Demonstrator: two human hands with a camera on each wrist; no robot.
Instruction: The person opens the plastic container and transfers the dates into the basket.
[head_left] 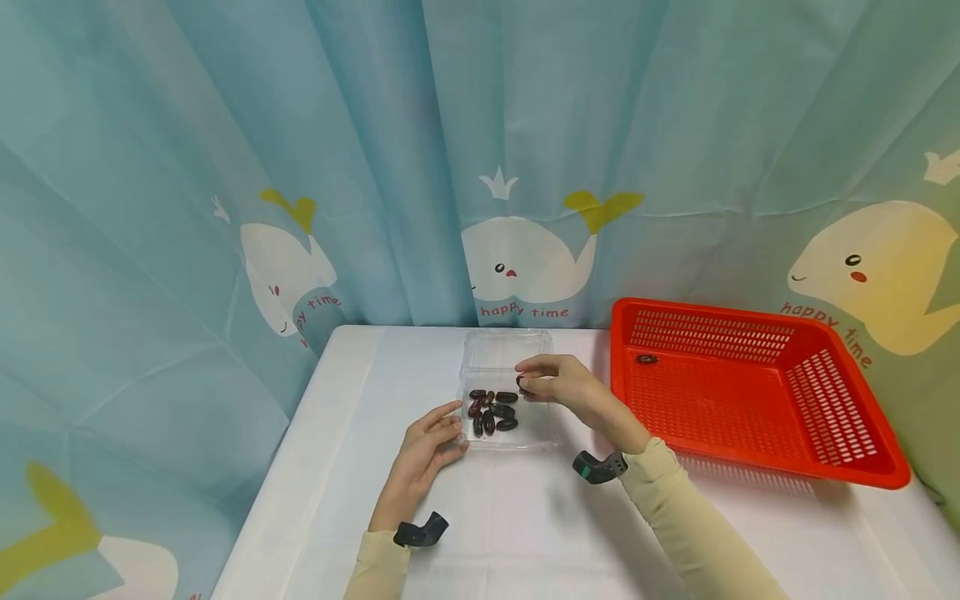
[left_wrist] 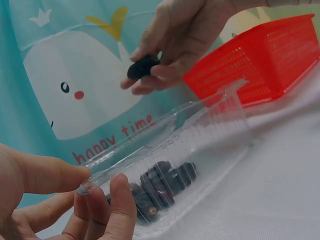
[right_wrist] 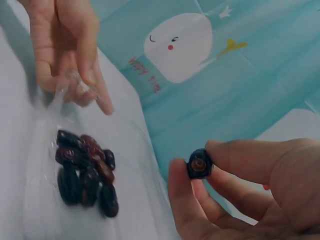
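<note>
A clear plastic box [head_left: 538, 427] lies on the table with its lid [head_left: 507, 348] folded back toward the curtain. Several dark, glossy dates [right_wrist: 80, 185] are clustered inside it, toward its left side. At the box's left edge, my left hand [head_left: 429, 443] pinches the rim between thumb and fingers, as the left wrist view shows. My right hand [head_left: 568, 390] is over the box's right side, holding one date [right_wrist: 200, 164] between thumb and fingertips. In the left wrist view this date is clearly above the rim.
A red plastic basket [head_left: 705, 417] with slotted walls stands to the right, and a single date [head_left: 647, 359] lies in its far left corner. A white cloth covers the table [head_left: 465, 517]. Behind hangs a blue curtain [head_left: 375, 167] printed with whales.
</note>
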